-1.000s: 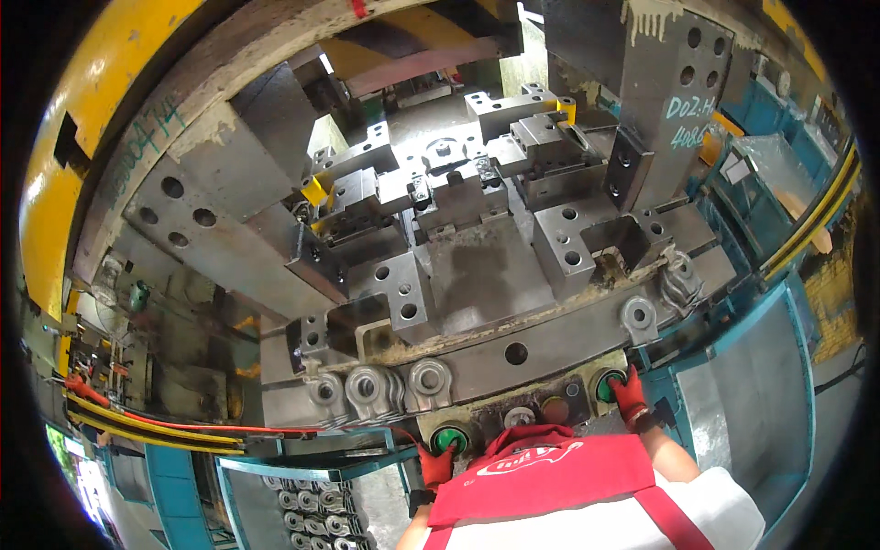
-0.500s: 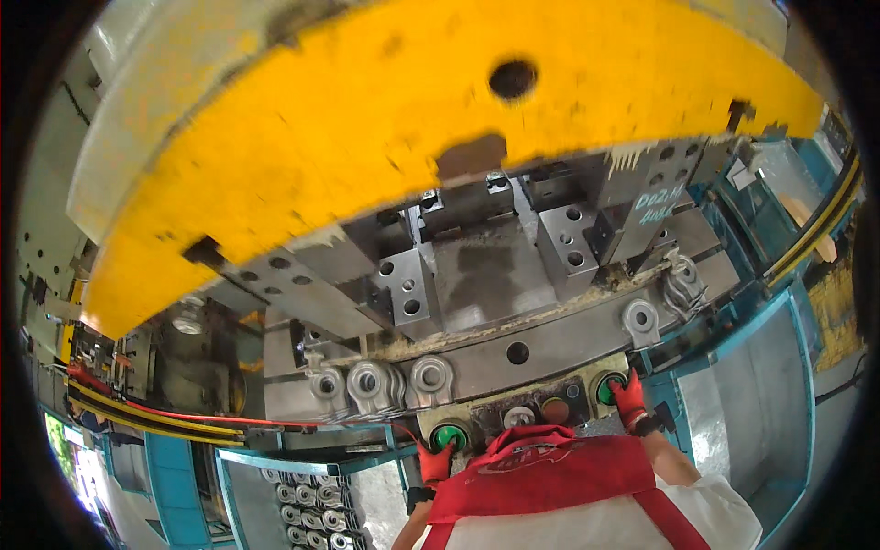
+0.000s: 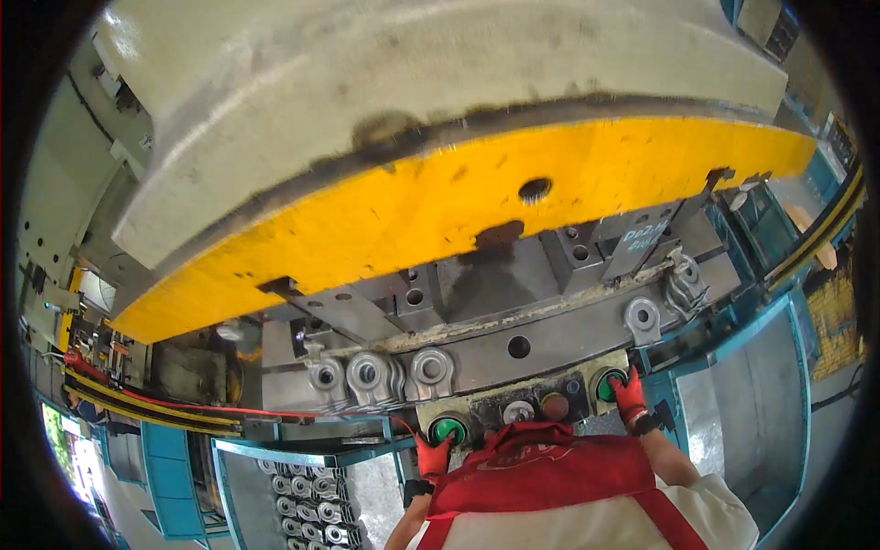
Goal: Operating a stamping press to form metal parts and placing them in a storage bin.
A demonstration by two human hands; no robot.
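My left hand, in a red glove, presses on a round green button at the left end of a control panel. At the panel's right end my right hand, also gloved in red, presses a second green button. Between them sit a silver button and a dark red button. Above, a big yellow press ram hangs low over the steel die. Forged metal eye parts lie along the die's front ledge.
A blue bin at lower left holds several more metal eye parts. Another eye part stands at the ledge's right. Blue guard panels flank the right side. Red and yellow hoses run along the left.
The yellow ram has come down steadily, now covering most of the die that was open to view a second ago. Both hands have stayed on the green buttons.
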